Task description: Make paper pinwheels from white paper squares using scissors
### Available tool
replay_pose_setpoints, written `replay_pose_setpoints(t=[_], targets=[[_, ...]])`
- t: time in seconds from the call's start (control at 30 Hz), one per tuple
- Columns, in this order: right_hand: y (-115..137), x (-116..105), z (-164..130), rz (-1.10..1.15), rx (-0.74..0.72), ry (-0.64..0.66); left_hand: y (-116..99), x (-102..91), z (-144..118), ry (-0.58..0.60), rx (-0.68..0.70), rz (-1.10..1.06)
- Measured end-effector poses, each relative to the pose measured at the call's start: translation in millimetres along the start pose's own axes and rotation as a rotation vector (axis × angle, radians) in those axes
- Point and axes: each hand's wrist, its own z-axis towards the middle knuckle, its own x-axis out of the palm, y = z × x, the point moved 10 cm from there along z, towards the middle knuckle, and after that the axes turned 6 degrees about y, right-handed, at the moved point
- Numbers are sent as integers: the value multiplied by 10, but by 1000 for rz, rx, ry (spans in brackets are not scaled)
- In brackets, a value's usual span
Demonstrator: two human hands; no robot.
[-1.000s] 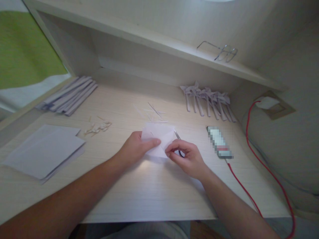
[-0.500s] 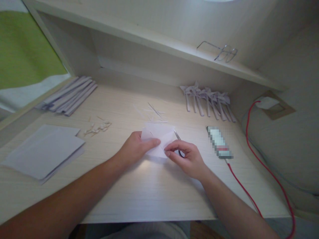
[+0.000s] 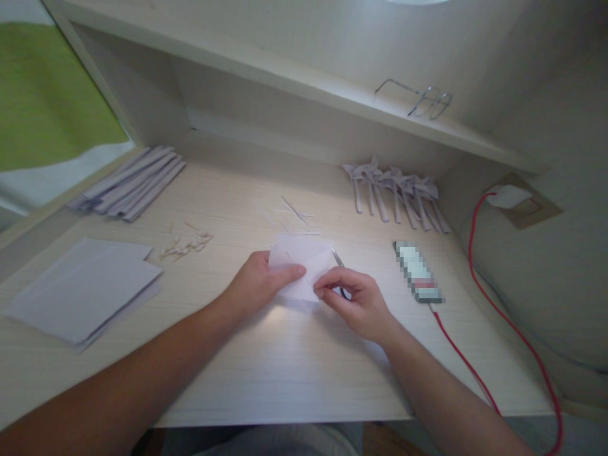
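Right now, through the head camera, I have a square of white paper (image 3: 299, 247) held above the middle of the desk (image 3: 266, 380). My left hand (image 3: 259, 285) is clamped on it, thumb across the top, the other fingers hidden underneath. The thumb and forefinger of my right hand (image 3: 354, 301) are pinched together at the paper's lower right; I can't tell whether they grip its edge or something thin. A short dark line shows either side of my left thumb. Scissors (image 3: 338, 258) lie just behind my right hand, partly covered. Beyond the paper are scattered thin strips (image 3: 295, 212); to the left, small pale pieces (image 3: 187, 244), stacked sheets (image 3: 85, 291) and rolled paper tubes (image 3: 133, 180). Paper pinwheels (image 3: 394, 180) lie in a row at the back right. Nearer, the phone (image 3: 418, 272) sits on a red cable (image 3: 441, 320), its screen broken into blocks with a reddish band, any writing unreadable to me. Wire-framed glasses (image 3: 430, 98) rest on the shelf (image 3: 285, 69).
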Motion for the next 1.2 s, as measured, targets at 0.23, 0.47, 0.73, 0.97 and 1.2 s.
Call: replay_pose_setpoints(t=[0.23, 0.47, 0.73, 0.97, 1.2], targets=[[-31, 12, 0, 34, 25, -7, 25, 0, 8, 12, -6, 12], [-10, 4, -2, 56, 12, 8, 14, -13, -8, -16, -15, -28], [-63, -20, 5, 46, 49, -15, -15, 13, -22, 4, -1, 69], [-57, -20, -1, 31, 30, 2, -53, -11, -4, -23, 1, 102], [-57, -12, 23, 56, 42, 12, -37, -23, -13, -28, 1, 109]])
